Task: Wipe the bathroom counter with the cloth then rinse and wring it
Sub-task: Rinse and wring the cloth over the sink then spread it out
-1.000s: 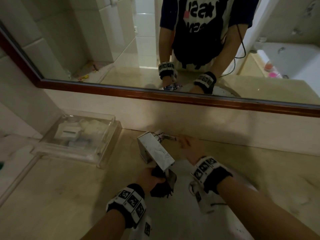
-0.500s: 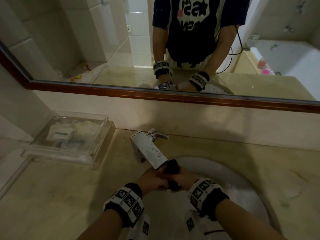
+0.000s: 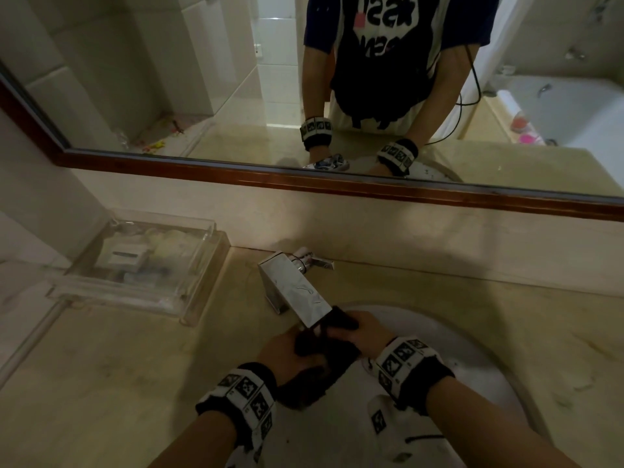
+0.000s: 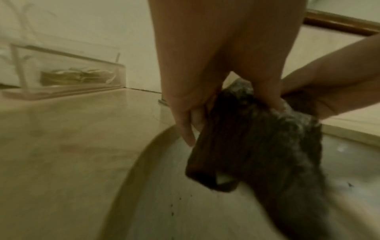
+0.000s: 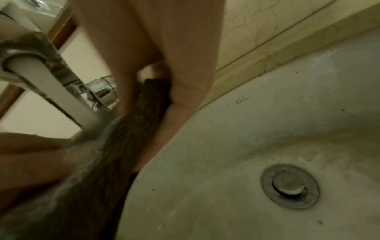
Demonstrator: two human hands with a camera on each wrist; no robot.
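A dark wet cloth (image 3: 326,349) hangs over the white sink (image 3: 449,336), right under the square chrome faucet (image 3: 295,288). My left hand (image 3: 287,352) grips its near end and my right hand (image 3: 363,331) grips its far end. In the left wrist view the cloth (image 4: 252,142) droops in folds from my left hand (image 4: 216,91), with foam or water on its right side. In the right wrist view a stream from the faucet (image 5: 43,78) lands on the cloth (image 5: 115,146), which my right hand (image 5: 164,91) pinches.
A clear plastic box (image 3: 141,265) of small items stands on the beige counter (image 3: 101,383) at the back left. A wood-framed mirror (image 3: 337,184) runs along the wall. The faucet lever (image 3: 320,263) points right. The sink drain (image 5: 290,186) lies below my right hand.
My right hand left the faucet lever and came down to the cloth. Both hands now hold it under the spout, spread a little further apart than half a second ago.
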